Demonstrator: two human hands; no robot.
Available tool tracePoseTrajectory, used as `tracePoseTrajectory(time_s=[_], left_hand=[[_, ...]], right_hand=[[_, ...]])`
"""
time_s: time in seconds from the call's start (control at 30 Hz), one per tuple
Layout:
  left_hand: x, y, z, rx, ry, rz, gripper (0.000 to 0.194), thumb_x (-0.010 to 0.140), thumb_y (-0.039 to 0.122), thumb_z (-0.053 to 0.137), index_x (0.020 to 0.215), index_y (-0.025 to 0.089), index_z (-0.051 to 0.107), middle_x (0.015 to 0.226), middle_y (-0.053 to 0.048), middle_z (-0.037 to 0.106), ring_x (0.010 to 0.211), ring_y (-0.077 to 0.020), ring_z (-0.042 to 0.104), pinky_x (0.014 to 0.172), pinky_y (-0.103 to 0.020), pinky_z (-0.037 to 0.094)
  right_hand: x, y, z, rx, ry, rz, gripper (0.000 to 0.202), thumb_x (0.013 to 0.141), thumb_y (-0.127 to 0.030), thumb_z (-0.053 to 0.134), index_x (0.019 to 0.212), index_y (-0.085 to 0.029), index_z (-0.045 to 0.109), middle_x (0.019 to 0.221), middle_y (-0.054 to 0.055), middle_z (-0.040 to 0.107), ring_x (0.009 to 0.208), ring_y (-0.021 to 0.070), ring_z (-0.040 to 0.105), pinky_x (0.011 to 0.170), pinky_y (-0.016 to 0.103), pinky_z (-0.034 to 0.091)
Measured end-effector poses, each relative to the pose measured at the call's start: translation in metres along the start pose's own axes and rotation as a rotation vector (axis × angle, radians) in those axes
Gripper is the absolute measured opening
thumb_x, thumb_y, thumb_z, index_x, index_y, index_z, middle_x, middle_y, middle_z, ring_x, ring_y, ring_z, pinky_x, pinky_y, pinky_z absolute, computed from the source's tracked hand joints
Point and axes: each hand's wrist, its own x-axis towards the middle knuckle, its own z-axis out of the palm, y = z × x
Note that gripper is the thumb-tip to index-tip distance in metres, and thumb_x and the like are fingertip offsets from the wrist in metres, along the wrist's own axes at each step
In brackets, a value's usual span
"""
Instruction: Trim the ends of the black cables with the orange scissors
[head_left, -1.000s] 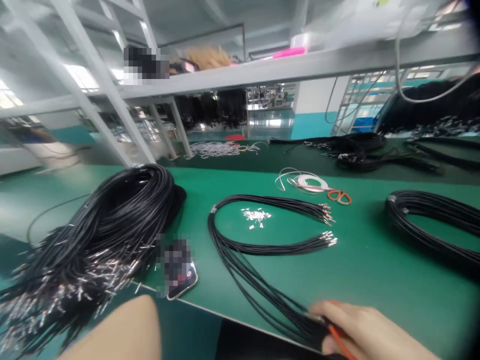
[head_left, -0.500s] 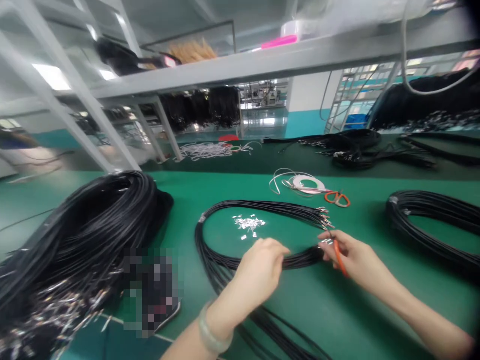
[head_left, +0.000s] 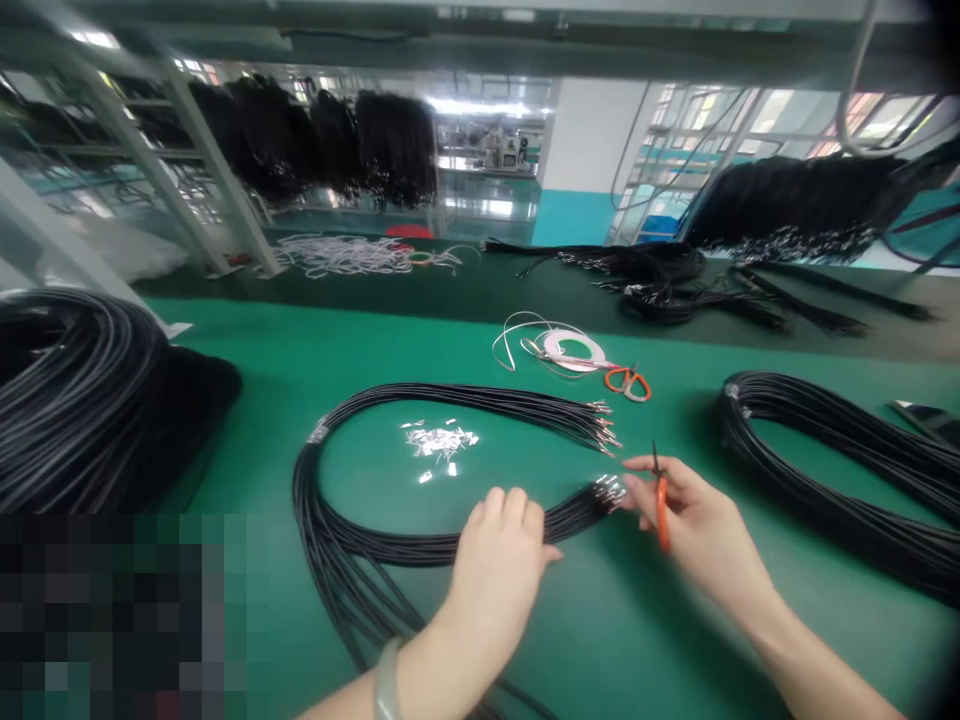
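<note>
A bundle of black cables (head_left: 420, 548) curves in an open loop on the green table, bound by a clear tie at its left bend. My left hand (head_left: 499, 555), with a pale bangle on the wrist, is wrapped over the lower run of cables. Beside the metal-tipped cable ends (head_left: 609, 490), my right hand (head_left: 686, 515) holds orange-handled snips (head_left: 661, 505), their dark tips pointing up. The fingertips of that hand are close to the ends; whether they touch is unclear. Small white pieces (head_left: 441, 440) lie scattered inside the loop.
Behind the loop are a white tape roll (head_left: 574, 350) and orange-handled scissors (head_left: 628, 383). Coiled black cables lie at left (head_left: 82, 400) and right (head_left: 840, 480). White strips (head_left: 337, 254) and more black cables (head_left: 660, 270) rest at the back, beneath a shelf.
The view has turned, so the table items sit further left. My left hand now lies flatter over the cables. In my right hand the snips stand more upright.
</note>
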Motion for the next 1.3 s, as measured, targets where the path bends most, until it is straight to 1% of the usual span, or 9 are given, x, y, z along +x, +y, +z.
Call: tracePoseTrajectory(time_s=[0.17, 0.33, 0.43, 0.57, 0.63, 0.83, 1.0, 1.17, 1.3], left_hand=[[-0.006, 0.006, -0.001, -0.178, 0.101, 0.003, 0.017, 0.093, 0.012, 0.045, 0.085, 0.016, 0.059, 0.086, -0.006, 0.063, 0.078, -0.0233, 0.057, 0.068, -0.038, 0.048], [-0.015, 0.025, -0.018, -0.914, -0.064, -0.142, 0.018, 0.092, 0.021, 0.048, 0.108, 0.015, 0.055, 0.098, -0.01, 0.066, 0.085, -0.0217, 0.062, 0.075, -0.035, 0.05], [-0.015, 0.035, -0.019, -1.329, -0.127, -0.163, 0.021, 0.093, 0.029, 0.049, 0.107, 0.016, 0.059, 0.095, -0.008, 0.069, 0.085, -0.0184, 0.063, 0.078, -0.03, 0.051], [-0.012, 0.036, -0.016, -1.22, -0.002, -0.259, 0.016, 0.087, 0.029, 0.062, 0.082, 0.018, 0.072, 0.085, -0.006, 0.069, 0.09, -0.0207, 0.059, 0.084, -0.033, 0.045], [-0.011, 0.035, -0.015, -1.16, 0.033, -0.275, 0.01, 0.082, 0.028, 0.068, 0.081, 0.019, 0.075, 0.086, -0.005, 0.07, 0.09, -0.0208, 0.057, 0.085, -0.033, 0.044], [-0.006, 0.038, -0.016, -1.538, -0.191, -0.382, 0.022, 0.085, 0.03, 0.062, 0.099, 0.015, 0.069, 0.079, -0.005, 0.07, 0.055, -0.0094, 0.051, 0.049, -0.02, 0.041], [-0.003, 0.035, -0.017, -1.597, -0.199, -0.413, 0.029, 0.081, 0.033, 0.068, 0.101, 0.013, 0.063, 0.071, -0.004, 0.07, 0.042, -0.0052, 0.046, 0.039, -0.016, 0.036], [-0.003, 0.029, -0.011, -1.599, -0.192, -0.38, 0.036, 0.081, 0.039, 0.069, 0.106, 0.013, 0.065, 0.066, -0.004, 0.07, 0.039, -0.004, 0.046, 0.039, -0.015, 0.037], [-0.004, 0.03, -0.006, -1.624, -0.197, -0.446, 0.031, 0.078, 0.039, 0.072, 0.093, 0.013, 0.067, 0.071, -0.006, 0.072, 0.04, -0.0061, 0.054, 0.036, -0.014, 0.036]], right_hand=[[-0.001, -0.006, -0.005, 0.105, 0.018, 0.099, 0.044, 0.077, -0.054, 0.068, 0.106, -0.021, 0.06, 0.078, 0.005, 0.071, 0.066, 0.0217, 0.069, 0.051, 0.025, 0.053], [-0.023, -0.023, -0.005, 0.401, 0.196, 0.018, 0.041, 0.063, -0.037, 0.084, 0.092, -0.022, 0.06, 0.075, 0.002, 0.071, 0.059, 0.0194, 0.071, 0.053, 0.023, 0.059], [-0.043, -0.034, 0.0, 0.402, 0.071, -0.028, 0.034, 0.062, -0.032, 0.085, 0.085, -0.021, 0.062, 0.07, 0.002, 0.071, 0.055, 0.0182, 0.069, 0.051, 0.022, 0.059], [-0.056, -0.046, 0.01, 0.486, 0.104, 0.005, 0.031, 0.068, -0.03, 0.081, 0.091, -0.023, 0.062, 0.074, 0.002, 0.072, 0.058, 0.0152, 0.066, 0.053, 0.02, 0.058], [-0.055, -0.049, 0.013, 0.54, 0.089, 0.01, 0.031, 0.067, -0.029, 0.083, 0.089, -0.023, 0.061, 0.078, 0.002, 0.073, 0.06, 0.0145, 0.066, 0.054, 0.02, 0.057], [-0.049, -0.054, 0.012, 0.623, -0.024, 0.061, 0.028, 0.07, -0.032, 0.082, 0.087, -0.022, 0.062, 0.065, -0.002, 0.068, 0.05, 0.01, 0.06, 0.05, 0.019, 0.052], [-0.05, -0.059, 0.014, 0.636, -0.04, 0.096, 0.033, 0.069, -0.035, 0.082, 0.089, -0.022, 0.06, 0.072, -0.002, 0.068, 0.05, 0.0093, 0.058, 0.05, 0.02, 0.05], [-0.045, -0.054, -0.005, 0.42, -0.179, 0.021, 0.029, 0.087, -0.045, 0.062, 0.103, -0.022, 0.054, 0.079, 0.002, 0.065, 0.058, 0.0125, 0.059, 0.056, 0.024, 0.05], [-0.041, -0.047, -0.03, 0.099, -0.446, -0.107, 0.031, 0.096, -0.049, 0.043, 0.117, -0.025, 0.042, 0.086, 0.002, 0.061, 0.068, 0.0144, 0.055, 0.06, 0.024, 0.046]])
